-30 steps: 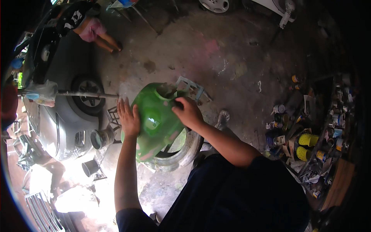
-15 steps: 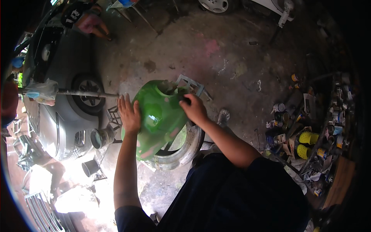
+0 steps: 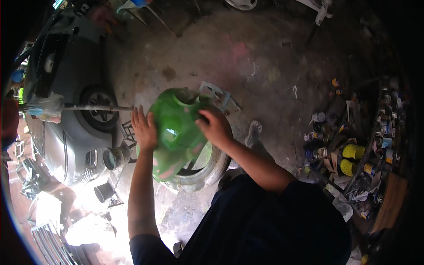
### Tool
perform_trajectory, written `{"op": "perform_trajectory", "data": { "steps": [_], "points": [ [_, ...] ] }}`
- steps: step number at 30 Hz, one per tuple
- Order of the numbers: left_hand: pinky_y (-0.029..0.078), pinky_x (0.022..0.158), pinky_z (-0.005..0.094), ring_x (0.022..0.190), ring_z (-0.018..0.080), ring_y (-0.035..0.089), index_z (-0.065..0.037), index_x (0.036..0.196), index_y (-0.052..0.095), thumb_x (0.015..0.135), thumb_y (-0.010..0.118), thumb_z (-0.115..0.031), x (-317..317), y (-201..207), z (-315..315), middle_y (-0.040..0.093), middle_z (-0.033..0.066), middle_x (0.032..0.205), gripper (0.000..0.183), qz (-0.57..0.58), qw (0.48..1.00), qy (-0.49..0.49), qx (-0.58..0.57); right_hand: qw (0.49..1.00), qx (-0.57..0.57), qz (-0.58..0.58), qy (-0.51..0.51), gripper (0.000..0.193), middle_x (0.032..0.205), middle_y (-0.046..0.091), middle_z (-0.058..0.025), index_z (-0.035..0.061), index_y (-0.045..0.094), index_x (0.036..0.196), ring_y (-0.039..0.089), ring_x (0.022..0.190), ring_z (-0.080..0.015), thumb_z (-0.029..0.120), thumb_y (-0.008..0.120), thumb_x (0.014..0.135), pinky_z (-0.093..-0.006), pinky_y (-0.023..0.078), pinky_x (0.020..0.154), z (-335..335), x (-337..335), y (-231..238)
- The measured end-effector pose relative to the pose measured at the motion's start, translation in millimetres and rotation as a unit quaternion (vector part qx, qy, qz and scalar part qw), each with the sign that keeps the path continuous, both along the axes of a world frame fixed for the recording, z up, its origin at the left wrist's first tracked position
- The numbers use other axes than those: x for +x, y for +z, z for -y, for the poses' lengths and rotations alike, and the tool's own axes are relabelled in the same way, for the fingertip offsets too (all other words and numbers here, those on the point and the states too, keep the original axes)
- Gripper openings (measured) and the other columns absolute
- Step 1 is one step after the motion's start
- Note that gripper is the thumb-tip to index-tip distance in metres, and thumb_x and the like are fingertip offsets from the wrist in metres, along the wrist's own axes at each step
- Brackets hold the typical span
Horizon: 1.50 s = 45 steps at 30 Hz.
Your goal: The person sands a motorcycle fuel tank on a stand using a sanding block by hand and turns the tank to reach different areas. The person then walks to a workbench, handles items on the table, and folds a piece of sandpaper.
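Observation:
A glossy green curved body panel (image 3: 176, 132) with pinkish patches lies over a worn tyre (image 3: 218, 165) in the middle. My left hand (image 3: 144, 131) rests against the panel's left edge, its fingers stretched out and slightly spread. On the panel's upper right side, my right hand (image 3: 215, 128) is bent with its fingers curled down. A small dark thing shows under those fingers, but I cannot make it out.
A grey stool (image 3: 216, 95) stands behind the panel. At left is a grey car (image 3: 66, 141), with a bucket (image 3: 115, 157) and a dark pot (image 3: 104, 192) near it. Cans and yellow clogs (image 3: 349, 167) clutter the right. Another person (image 3: 101, 15) is at upper left.
My right hand has slid slightly left along the panel's upper right side. My left hand stays on the left edge. The whole view has shifted a little.

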<state>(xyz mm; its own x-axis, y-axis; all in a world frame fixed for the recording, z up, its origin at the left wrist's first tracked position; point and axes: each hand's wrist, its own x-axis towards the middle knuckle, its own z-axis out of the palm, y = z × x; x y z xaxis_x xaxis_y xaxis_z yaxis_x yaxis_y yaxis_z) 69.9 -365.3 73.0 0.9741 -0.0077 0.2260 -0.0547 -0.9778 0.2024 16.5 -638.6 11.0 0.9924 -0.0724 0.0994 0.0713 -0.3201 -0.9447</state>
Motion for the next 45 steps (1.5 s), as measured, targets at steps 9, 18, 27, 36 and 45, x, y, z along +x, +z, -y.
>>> {"op": "perform_trajectory", "data": {
  "steps": [9, 18, 27, 36, 45],
  "points": [
    [0.026, 0.123, 0.0521, 0.151, 0.0447, 0.028, -0.003, 0.154, 0.042, 0.109, 0.043, -0.042, 3, -3, -2, 0.036, 0.0264, 0.160, 0.060, 0.008, 1.000, -0.021, 0.011, 0.995, -0.002, -0.065, -0.072, 0.034, 0.115, 0.070, -0.0185, 0.0049, 0.068, 0.121, 0.067, 0.109, -0.0369, 0.023, 0.070, 0.092, -0.0443, 0.053, 0.097, 15, -4, 1],
    [0.027, 0.123, 0.0517, 0.152, 0.0428, 0.027, -0.005, 0.154, 0.043, 0.108, 0.044, -0.044, 3, -1, 5, 0.037, 0.0253, 0.160, 0.060, 0.017, 1.000, -0.012, 0.001, 0.974, 0.091, -0.203, -0.033, 0.034, 0.128, 0.066, -0.0155, 0.0108, 0.070, 0.121, 0.061, 0.121, -0.0367, 0.027, 0.071, 0.091, -0.0448, 0.051, 0.101, 23, 15, -21],
    [0.027, 0.123, 0.0527, 0.150, 0.0451, 0.029, -0.005, 0.153, 0.045, 0.108, 0.046, -0.045, -1, -8, -6, 0.038, 0.0269, 0.159, 0.060, 0.070, 0.993, 0.084, -0.051, 0.981, -0.081, 0.134, 0.110, 0.040, 0.139, 0.058, -0.0158, 0.0100, 0.069, 0.126, 0.058, 0.123, -0.0368, 0.025, 0.075, 0.090, -0.0460, 0.048, 0.105, 14, -22, 34],
    [0.026, 0.122, 0.0561, 0.150, 0.0471, 0.029, -0.005, 0.153, 0.046, 0.107, 0.048, -0.047, 1, -11, 1, 0.040, 0.0281, 0.158, 0.062, 0.098, 0.992, 0.074, -0.021, 0.952, -0.124, 0.242, 0.138, 0.035, 0.131, 0.061, -0.0154, 0.0086, 0.072, 0.119, 0.058, 0.117, -0.0372, 0.015, 0.077, 0.085, -0.0473, 0.047, 0.103, -49, 45, 57],
    [0.021, 0.125, 0.0543, 0.154, 0.0460, 0.023, -0.006, 0.155, 0.043, 0.107, 0.046, -0.049, -1, -2, 10, 0.034, 0.0274, 0.162, 0.065, 0.057, 0.994, 0.092, -0.016, 0.936, -0.133, 0.278, 0.172, 0.037, 0.133, 0.061, -0.0149, 0.0079, 0.070, 0.121, 0.057, 0.116, -0.0384, 0.015, 0.075, 0.086, -0.0476, 0.048, 0.101, -32, 35, 58]
  ]
}}
